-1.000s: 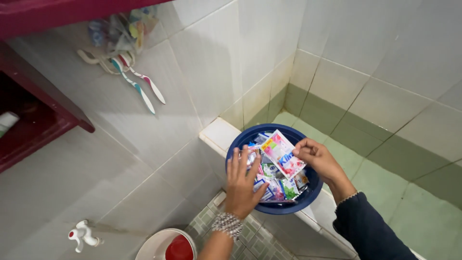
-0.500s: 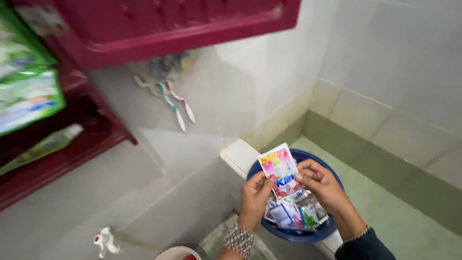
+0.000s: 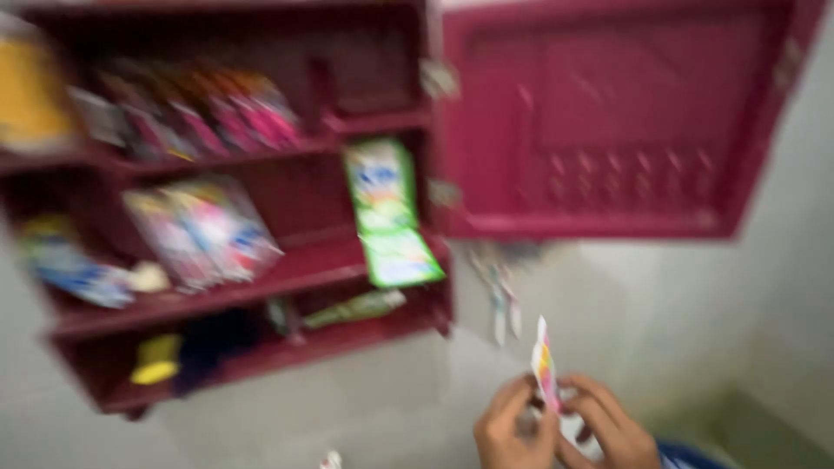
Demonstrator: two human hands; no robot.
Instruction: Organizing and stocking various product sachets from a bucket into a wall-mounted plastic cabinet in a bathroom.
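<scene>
sachet [image 3: 544, 365] (edge-on, blurred) | pinched between left hand [image 3: 511, 430] and right hand [image 3: 608, 427]

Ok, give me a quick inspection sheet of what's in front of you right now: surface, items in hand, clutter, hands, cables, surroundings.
Surface: pale tiled wall; no worktop in view.
Job's things: pink and white sachet, held upright between both hands below the cabinet.
Clutter: dark red wall cabinet, door swung open; shelves hold blurred packets, a green and white packet hanging over a shelf edge, a tube, a yellow item.
Hands: left hand and right hand both have fingers on the sachet.
Cables: nothing seen.
Surroundings: toothbrushes hang blurred on the wall; the picture is motion-blurred.
</scene>
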